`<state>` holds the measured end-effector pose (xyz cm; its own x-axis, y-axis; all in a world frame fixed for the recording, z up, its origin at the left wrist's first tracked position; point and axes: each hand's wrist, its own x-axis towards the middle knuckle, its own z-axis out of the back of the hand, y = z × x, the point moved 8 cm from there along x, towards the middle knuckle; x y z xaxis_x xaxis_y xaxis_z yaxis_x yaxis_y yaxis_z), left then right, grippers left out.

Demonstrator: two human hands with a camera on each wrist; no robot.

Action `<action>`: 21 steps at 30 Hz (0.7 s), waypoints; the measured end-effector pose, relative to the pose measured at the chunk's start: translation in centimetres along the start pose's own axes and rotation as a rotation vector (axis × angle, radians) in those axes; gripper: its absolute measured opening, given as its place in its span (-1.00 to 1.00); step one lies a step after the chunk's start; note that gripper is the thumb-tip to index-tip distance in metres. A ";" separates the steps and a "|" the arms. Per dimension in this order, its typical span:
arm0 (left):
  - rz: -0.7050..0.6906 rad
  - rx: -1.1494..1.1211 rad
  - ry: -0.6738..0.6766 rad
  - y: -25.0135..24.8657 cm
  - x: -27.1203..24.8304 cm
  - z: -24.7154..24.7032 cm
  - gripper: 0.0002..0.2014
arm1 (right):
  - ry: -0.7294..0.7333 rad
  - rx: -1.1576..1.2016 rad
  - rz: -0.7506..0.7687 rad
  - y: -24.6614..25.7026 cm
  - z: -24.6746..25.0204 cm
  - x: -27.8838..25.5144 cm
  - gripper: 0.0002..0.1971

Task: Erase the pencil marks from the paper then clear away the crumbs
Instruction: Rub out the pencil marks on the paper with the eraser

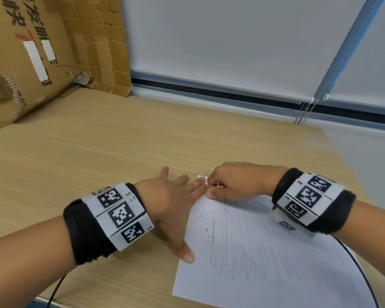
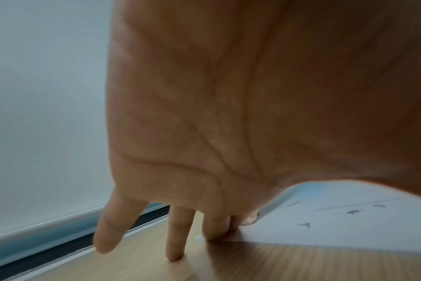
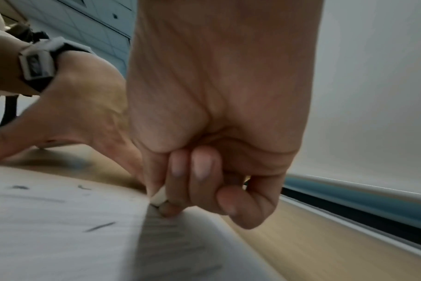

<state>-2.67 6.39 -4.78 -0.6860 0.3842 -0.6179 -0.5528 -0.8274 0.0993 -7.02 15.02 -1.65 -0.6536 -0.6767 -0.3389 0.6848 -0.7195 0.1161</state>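
Observation:
A white sheet of paper covered with grey pencil strokes lies on the wooden table. My left hand lies flat with fingers spread, its fingertips pressing the paper's far left corner and its thumb on the left edge. My right hand is curled round a small white eraser and holds it against the paper near that far corner. Dark eraser crumbs lie scattered on the left part of the sheet; crumbs also show in the left wrist view.
A big cardboard box stands at the table's back left. A white roller blind with a bead chain hangs behind the table. Black cables run from both wristbands.

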 end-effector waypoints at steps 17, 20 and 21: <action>0.005 0.044 -0.007 -0.1 -0.1 0.1 0.42 | 0.035 0.055 -0.031 -0.7 -0.4 -0.8 -0.62; -0.009 0.041 -0.033 -0.2 -0.1 0.2 0.43 | 0.099 0.069 0.014 0.6 -1.5 -1.3 -0.64; -0.011 0.042 -0.039 -0.1 -0.1 0.2 0.43 | 0.122 0.077 0.031 1.0 -1.7 -1.4 -0.65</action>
<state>-2.61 6.56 -4.53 -0.6971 0.4100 -0.5882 -0.5794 -0.8054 0.1252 -4.82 15.54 -2.66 -0.5855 -0.6780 -0.4444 0.6739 -0.7118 0.1980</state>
